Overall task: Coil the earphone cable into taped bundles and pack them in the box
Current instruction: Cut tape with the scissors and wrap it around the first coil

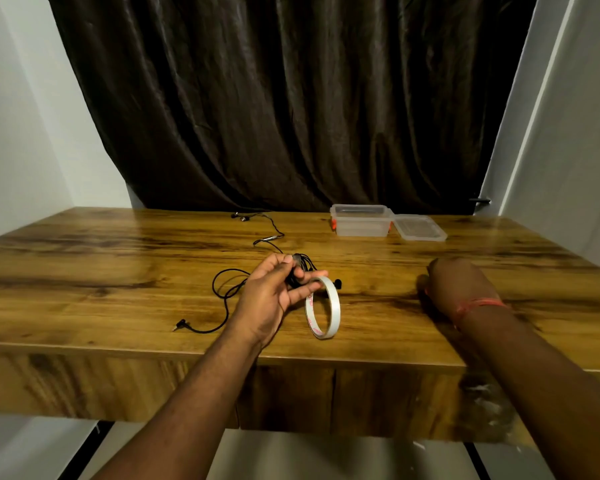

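My left hand [274,296] pinches a small coiled bundle of black earphone cable [299,266] between thumb and fingers, just above the table. A white tape roll [334,306] stands on edge right beside that hand, its top against my fingertips. Loose black cable loops left of the hand and ends in a jack plug [179,327]. Further back lie two earbuds [240,217], with an inline remote [270,239] on their cable. My right hand [452,284] rests on the table to the right, with its fingers hidden behind the back of the hand.
A clear plastic box [361,227] with orange clasps stands open at the back right, its lid [420,229] lying beside it. The wooden table [118,271] ends in a front edge close to me. A dark curtain hangs behind it.
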### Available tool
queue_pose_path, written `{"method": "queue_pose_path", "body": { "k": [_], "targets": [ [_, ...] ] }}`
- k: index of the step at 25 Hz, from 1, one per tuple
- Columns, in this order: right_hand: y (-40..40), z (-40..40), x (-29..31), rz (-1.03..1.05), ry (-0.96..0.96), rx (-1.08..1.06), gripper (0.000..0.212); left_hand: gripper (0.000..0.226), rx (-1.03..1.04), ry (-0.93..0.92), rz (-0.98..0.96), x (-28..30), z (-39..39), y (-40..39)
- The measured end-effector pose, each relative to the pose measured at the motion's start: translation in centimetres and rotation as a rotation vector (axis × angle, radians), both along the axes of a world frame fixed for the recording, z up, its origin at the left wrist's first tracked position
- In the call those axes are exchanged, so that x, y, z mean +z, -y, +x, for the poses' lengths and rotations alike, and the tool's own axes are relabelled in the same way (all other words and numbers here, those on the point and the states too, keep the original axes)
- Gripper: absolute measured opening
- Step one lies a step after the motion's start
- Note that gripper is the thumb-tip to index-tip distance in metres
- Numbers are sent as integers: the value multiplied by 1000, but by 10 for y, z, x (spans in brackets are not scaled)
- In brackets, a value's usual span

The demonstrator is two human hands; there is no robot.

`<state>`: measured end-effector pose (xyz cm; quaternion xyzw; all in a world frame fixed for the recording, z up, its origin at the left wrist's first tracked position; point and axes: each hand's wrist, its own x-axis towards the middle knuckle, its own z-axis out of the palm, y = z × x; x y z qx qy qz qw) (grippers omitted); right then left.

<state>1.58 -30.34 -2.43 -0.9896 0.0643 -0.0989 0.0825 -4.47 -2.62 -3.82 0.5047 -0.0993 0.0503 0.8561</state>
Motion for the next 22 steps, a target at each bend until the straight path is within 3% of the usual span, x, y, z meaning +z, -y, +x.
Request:
{"method": "queue_pose_path", "body": {
  "k": [3, 5, 7, 8, 10, 13, 22],
  "targets": [
    [-3, -8, 4, -6, 6, 30, 15, 23, -5, 1, -4, 0, 0, 0],
    [-15, -21, 8, 0, 182, 102, 15, 24, -6, 3, -3, -1, 1, 0],
    [-48, -45, 11, 286, 304, 249, 21, 24, 0, 7, 5, -2, 3, -1],
    [-68, -56, 10, 512, 262, 303, 27, 24, 5, 11, 12, -2, 3, 0],
    [-101, -70, 12, 922, 59, 335, 38, 23, 24, 12, 23, -2, 3, 1],
    [-121, -78, 15, 1246, -178, 420, 30, 18, 52, 6, 41, -3, 3, 2],
    [-129, -75, 6, 1418, -218, 329, 20, 15, 13, 30, 37, -2, 0, 2]
  ]
}}
